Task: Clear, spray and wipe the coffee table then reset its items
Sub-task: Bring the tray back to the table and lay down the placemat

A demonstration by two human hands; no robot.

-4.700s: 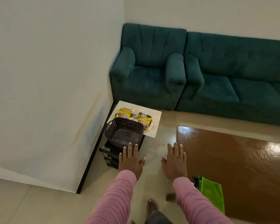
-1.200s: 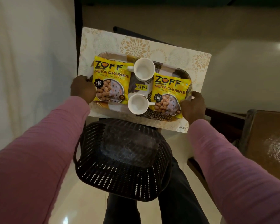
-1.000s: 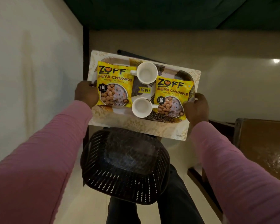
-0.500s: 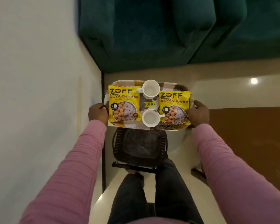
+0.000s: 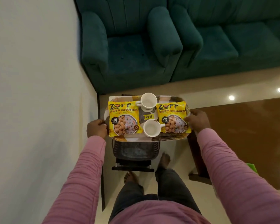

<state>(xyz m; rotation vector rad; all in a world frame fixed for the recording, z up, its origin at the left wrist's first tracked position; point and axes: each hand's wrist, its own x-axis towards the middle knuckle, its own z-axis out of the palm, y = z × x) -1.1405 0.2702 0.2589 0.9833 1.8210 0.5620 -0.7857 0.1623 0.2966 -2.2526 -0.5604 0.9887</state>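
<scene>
Both arms reach forward from the bottom of the frame toward its middle, each in a pink sleeve down to the wrist. The left arm [image 5: 82,173] runs up from the lower left and the right arm [image 5: 229,172] from the lower right, elbows spread wider than the hands. The left hand [image 5: 96,129] grips the left end of a tray [image 5: 131,139], knuckles up. The right hand [image 5: 198,119] grips the opposite end, a little higher in the frame; its fingers seem to curl underneath, though they are hidden.
</scene>
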